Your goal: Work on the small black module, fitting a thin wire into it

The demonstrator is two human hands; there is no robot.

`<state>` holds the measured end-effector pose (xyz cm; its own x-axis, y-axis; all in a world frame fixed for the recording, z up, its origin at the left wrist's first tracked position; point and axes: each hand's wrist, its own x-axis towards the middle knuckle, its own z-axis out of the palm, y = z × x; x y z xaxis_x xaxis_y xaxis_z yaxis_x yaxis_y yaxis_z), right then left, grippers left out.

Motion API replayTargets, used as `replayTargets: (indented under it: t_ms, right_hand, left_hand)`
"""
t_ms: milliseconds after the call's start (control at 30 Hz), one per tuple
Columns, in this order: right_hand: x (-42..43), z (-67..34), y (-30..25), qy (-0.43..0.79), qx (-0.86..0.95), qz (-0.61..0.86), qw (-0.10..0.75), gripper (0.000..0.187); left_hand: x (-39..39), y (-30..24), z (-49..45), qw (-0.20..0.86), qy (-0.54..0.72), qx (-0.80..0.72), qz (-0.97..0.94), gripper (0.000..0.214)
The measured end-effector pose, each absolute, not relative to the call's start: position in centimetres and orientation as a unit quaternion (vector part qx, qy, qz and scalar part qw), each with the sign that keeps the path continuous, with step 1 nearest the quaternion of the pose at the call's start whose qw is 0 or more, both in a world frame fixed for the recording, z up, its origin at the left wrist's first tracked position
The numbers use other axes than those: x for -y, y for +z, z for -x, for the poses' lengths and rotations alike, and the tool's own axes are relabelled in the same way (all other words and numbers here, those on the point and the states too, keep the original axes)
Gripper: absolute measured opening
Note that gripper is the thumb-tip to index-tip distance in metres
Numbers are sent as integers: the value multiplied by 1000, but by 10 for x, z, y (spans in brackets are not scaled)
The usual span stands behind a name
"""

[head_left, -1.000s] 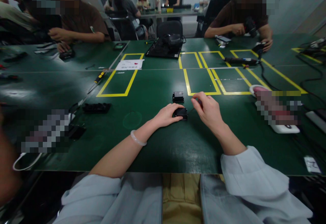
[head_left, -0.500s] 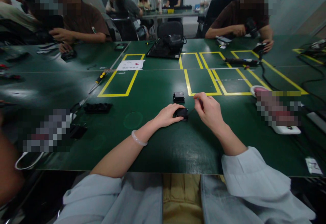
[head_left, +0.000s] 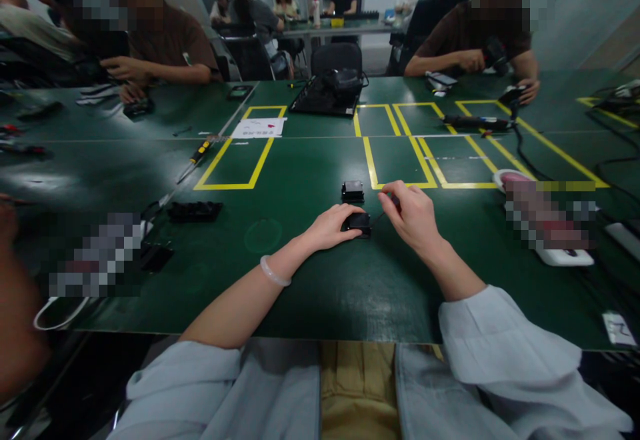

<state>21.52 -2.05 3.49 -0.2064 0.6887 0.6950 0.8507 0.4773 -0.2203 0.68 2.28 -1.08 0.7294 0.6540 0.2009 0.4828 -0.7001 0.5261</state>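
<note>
My left hand (head_left: 334,225) has its thumb and fingers closed around the sides of a small black block (head_left: 358,225) on the green table. A thin dark strand (head_left: 380,216) runs from near that block's right side up to my right hand (head_left: 411,212). My right hand's fingers are pinched on it; whether it is a wire or a slim shaft I cannot tell. Just beyond the held block, a second small black block (head_left: 353,191) with a paler top rests on the table, touched by neither hand.
To the left lie a ridged black part (head_left: 195,211) and a yellow-and-black screwdriver (head_left: 201,152). A paper sheet (head_left: 260,127) lies farther back, near yellow tape outlines (head_left: 373,160). At right is a white-edged device (head_left: 570,258). Across the table, two people handle parts.
The whole view has shifted slightly. My left hand stays on the block; my right hand has turned a little, and the thin strand shows at a slightly different angle.
</note>
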Motion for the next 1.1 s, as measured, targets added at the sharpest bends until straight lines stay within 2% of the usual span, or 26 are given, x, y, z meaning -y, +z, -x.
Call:
replayTargets:
  t_ms: [1100]
  right_hand:
    - [22,-215,27,-69,751,515,408,20]
  left_hand:
    - [-23,-9,-8,231,191,-314,-901,41]
